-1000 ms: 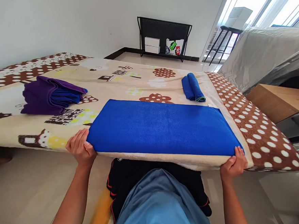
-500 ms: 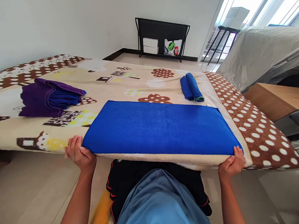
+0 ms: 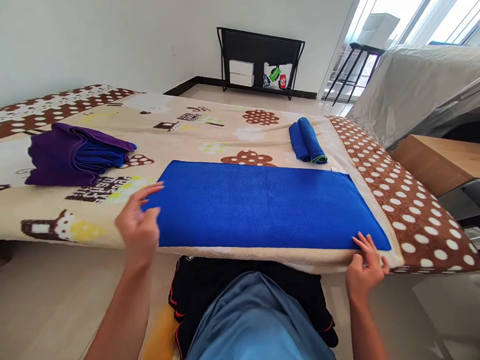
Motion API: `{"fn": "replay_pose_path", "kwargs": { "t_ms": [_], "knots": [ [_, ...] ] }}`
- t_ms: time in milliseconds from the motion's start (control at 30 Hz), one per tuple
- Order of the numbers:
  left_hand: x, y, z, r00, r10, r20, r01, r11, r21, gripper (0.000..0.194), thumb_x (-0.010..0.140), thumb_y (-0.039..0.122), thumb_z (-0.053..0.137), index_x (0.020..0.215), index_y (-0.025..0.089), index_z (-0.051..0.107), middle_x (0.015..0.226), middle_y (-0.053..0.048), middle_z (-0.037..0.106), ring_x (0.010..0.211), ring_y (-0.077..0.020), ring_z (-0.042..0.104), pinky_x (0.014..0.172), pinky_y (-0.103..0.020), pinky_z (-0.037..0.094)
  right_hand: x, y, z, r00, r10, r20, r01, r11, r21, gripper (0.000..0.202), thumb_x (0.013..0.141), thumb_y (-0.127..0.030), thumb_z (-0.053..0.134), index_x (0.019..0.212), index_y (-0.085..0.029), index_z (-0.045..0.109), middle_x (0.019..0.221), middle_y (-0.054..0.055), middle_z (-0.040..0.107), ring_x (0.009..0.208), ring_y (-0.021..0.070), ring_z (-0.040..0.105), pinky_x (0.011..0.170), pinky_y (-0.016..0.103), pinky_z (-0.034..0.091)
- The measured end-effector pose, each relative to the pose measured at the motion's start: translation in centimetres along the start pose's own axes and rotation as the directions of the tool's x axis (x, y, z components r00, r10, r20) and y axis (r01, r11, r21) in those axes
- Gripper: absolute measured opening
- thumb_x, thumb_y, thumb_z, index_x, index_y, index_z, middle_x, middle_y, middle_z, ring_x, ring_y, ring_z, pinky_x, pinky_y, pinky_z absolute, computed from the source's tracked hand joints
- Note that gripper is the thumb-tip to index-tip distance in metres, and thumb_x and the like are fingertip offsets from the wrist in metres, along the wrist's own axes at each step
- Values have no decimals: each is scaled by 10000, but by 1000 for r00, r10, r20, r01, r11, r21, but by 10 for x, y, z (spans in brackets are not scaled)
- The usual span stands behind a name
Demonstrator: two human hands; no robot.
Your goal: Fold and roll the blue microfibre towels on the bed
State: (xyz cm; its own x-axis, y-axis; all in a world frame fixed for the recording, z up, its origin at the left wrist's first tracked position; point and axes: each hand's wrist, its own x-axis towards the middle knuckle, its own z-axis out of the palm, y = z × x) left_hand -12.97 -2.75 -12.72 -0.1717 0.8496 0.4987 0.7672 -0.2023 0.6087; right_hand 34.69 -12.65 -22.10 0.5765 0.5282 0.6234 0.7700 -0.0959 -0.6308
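A blue towel [image 3: 258, 206] lies flat near the front edge of the bed, its long side toward me. My left hand [image 3: 140, 222] hovers over the towel's left end, thumb and fingers apart, with nothing in it. At the near right corner, my right hand [image 3: 367, 266] has its fingers spread over the towel's edge; whether they touch the cloth I cannot tell. A rolled blue towel [image 3: 307, 141] with a green edge rests beyond the flat one. Over to the left sits a folded pile of purple cloth [image 3: 52, 156] with blue cloth [image 3: 96, 156] tucked inside.
A cream patterned blanket [image 3: 177, 140] with a brown polka-dot border [image 3: 410, 214] covers the bed. To the right stand a wooden box-like piece [image 3: 442, 161] and something draped in plastic sheeting [image 3: 443, 90]. A black rack [image 3: 259, 47] is against the far wall.
Both hands have let go of the towel's near corners. My left hand has risen and moved up over the left end; my right hand has shifted slightly left, fingers opening.
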Motion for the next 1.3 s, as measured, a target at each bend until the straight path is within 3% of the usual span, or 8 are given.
{"fn": "replay_pose_path", "kwargs": {
  "t_ms": [67, 233, 433, 500, 567, 733, 1100, 1300],
  "knots": [
    [29, 37, 17, 988, 139, 71, -126, 978, -167, 480, 883, 316, 391, 1333, 297, 555, 1467, 43, 552, 1381, -265, 492, 1165, -460, 387, -15, -26, 6, 993, -52, 103, 43, 995, 85, 368, 887, -226, 390, 1102, -238, 689, 1292, 45, 663, 1347, 258, 531, 1200, 522, 170],
    [101, 101, 95, 781, 284, 556, -242, 959, -150, 560, 881, 308, 483, 1437, 260, 520, 1511, -23, 520, 1420, -254, 449, 1207, -440, 309, -62, -98, 21, 892, -151, 426, -7, 938, 347, 350, 900, -256, 519, 1191, -356, 685, 1391, -23, 594, 1408, 270, 464, 1224, 549, 69],
    [134, 133, 193, 652, 200, 731, -290, 957, -4, 531, 901, 340, 563, 1415, 208, 555, 1516, -140, 499, 1408, -327, 445, 1203, -545, 229, -103, -136, 17, 500, -422, 756, -212, 787, 579, 367, 898, -227, 584, 1210, -370, 714, 1363, 5, 618, 1346, 258, 531, 1205, 497, 254],
    [136, 135, 212, 648, 183, 740, -270, 963, -1, 492, 897, 334, 569, 1371, 208, 598, 1470, -149, 547, 1374, -329, 481, 1193, -550, 240, -105, -134, 14, 444, -368, 817, -394, 738, 547, 274, 912, -275, 594, 1127, -323, 755, 1290, 36, 664, 1247, 253, 605, 1135, 459, 381],
    [136, 134, 224, 652, 164, 740, -247, 969, 3, 459, 886, 323, 582, 1326, 204, 636, 1430, -155, 583, 1347, -334, 505, 1178, -550, 262, -101, -130, 12, 491, -175, 853, -597, 646, 476, 251, 911, -325, 612, 1109, -277, 757, 1271, 58, 672, 1213, 250, 621, 1103, 437, 428],
    [142, 127, 237, 699, 127, 703, -188, 982, 10, 377, 891, 276, 570, 1233, 179, 693, 1365, -165, 628, 1296, -337, 536, 1150, -570, 280, -88, -130, 4, 389, 106, 915, -917, 142, 373, 457, 822, -296, 696, 1271, -213, 669, 1362, 96, 615, 1322, 269, 550, 1146, 444, 407],
    [152, 125, 260, 848, 71, 526, -130, 989, 76, 298, 947, 240, 557, 1194, 165, 705, 1314, -189, 616, 1362, -343, 394, 1146, -576, 231, -86, -155, 18, 195, 172, 966, -951, -208, 229, 340, 762, -261, 782, 1081, -183, 697, 1089, 98, 739, 847, 176, 721, 783, 293, 565],
    [150, 123, 274, 862, -8, 507, -83, 984, 157, 216, 909, 227, 581, 1086, 226, 706, 1383, -144, 537, 1397, -357, 318, 1120, -587, 268, -76, -169, 26, 240, 225, 944, -900, -313, 303, 185, 692, -193, 846, 772, -164, 682, 1305, 79, 657, 911, 144, 726, 717, 203, 566]
  ]
}}
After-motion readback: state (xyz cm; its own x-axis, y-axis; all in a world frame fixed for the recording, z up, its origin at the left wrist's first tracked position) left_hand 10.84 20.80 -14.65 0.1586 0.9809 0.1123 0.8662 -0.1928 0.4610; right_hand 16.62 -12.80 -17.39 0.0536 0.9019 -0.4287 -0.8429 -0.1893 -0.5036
